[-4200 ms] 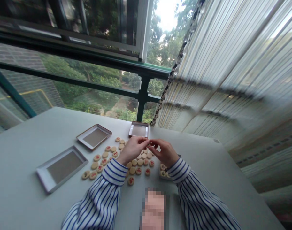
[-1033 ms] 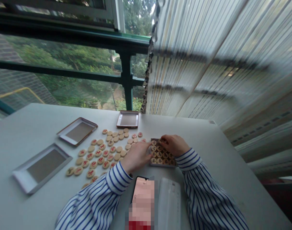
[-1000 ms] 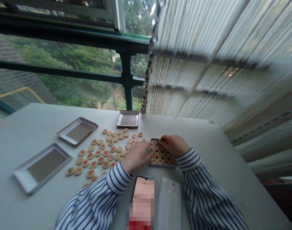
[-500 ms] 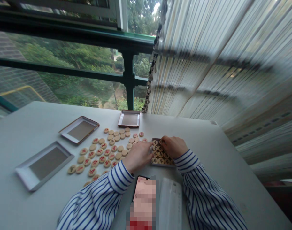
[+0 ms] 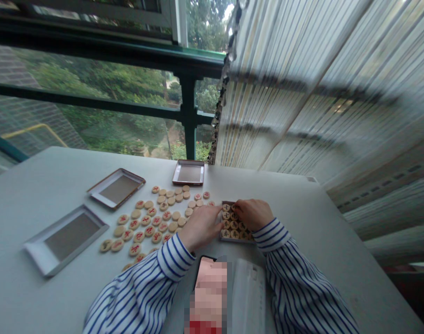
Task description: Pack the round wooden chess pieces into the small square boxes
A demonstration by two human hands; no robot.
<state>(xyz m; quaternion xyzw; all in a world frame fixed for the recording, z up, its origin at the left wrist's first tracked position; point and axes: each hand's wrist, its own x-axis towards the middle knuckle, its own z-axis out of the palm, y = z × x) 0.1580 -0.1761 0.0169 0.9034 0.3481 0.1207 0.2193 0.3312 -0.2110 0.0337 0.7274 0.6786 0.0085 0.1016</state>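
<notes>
Having left the loose discs [image 5: 149, 231], the right hand [image 5: 254, 214] is pinching one disc [image 5: 233, 208] at the box [image 5: 230, 240], work now centring there, the left hand [image 5: 202, 225] wide in grip.

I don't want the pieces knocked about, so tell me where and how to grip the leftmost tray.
Probably best to pinch the leftmost tray by the raised wall at its left end, coming from the left. It lies open side up, so that wall offers an edge to pinch, and the loose round pieces lie off towards its right.
</notes>
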